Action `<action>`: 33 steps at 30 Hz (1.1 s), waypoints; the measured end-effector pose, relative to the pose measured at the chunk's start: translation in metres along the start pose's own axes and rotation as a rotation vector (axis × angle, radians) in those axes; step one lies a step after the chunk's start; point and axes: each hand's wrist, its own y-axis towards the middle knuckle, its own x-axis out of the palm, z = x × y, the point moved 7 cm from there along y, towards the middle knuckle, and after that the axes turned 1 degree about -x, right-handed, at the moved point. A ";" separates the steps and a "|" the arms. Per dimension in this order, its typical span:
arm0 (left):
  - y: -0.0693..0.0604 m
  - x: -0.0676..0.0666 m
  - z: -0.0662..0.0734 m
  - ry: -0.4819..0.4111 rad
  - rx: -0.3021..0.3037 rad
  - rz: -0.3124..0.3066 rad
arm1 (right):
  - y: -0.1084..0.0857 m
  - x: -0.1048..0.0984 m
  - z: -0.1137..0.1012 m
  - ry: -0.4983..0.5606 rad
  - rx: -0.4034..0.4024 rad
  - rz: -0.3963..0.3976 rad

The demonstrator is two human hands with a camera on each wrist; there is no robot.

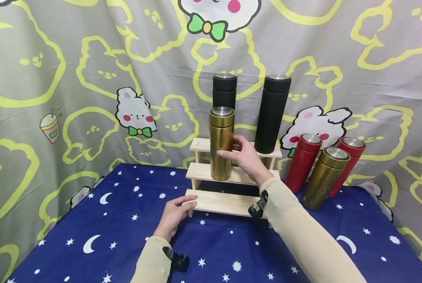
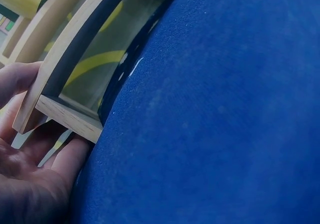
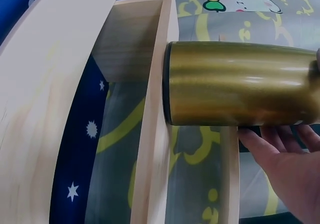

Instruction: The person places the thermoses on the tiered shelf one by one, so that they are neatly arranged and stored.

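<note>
A gold bottle (image 1: pixel 222 145) stands upright at the middle step of a three-tier wooden stand (image 1: pixel 219 202), its base against the board in the right wrist view. My right hand (image 1: pixel 244 159) holds this bottle from the right side, thumb in front and fingers partly hidden behind it. At the lowest board's left end, my left hand (image 1: pixel 173 216) grips the wood; the left wrist view shows fingers above and below the board (image 2: pixel 65 49). Two black bottles, one (image 1: pixel 272 114) at the right and one (image 1: pixel 224 90) partly hidden behind the gold bottle, stand on the top step.
Right of the stand, two red bottles, one nearer (image 1: pixel 304 163) and one farther right (image 1: pixel 354 157), stand with another gold bottle (image 1: pixel 325 179) on the blue star-patterned cloth (image 1: pixel 126 232). A grey patterned curtain (image 1: pixel 90 70) hangs close behind.
</note>
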 end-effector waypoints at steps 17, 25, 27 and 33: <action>-0.002 0.000 0.002 0.005 -0.004 -0.001 | -0.019 -0.029 0.001 0.026 -0.068 -0.030; -0.003 0.000 0.003 0.008 0.002 -0.002 | -0.032 -0.037 0.006 -0.040 -0.040 -0.051; -0.002 -0.001 0.003 0.013 0.001 0.002 | -0.036 -0.039 0.005 -0.057 -0.043 -0.060; -0.001 -0.002 0.001 0.024 -0.002 0.007 | -0.045 -0.048 0.004 -0.088 -0.052 -0.067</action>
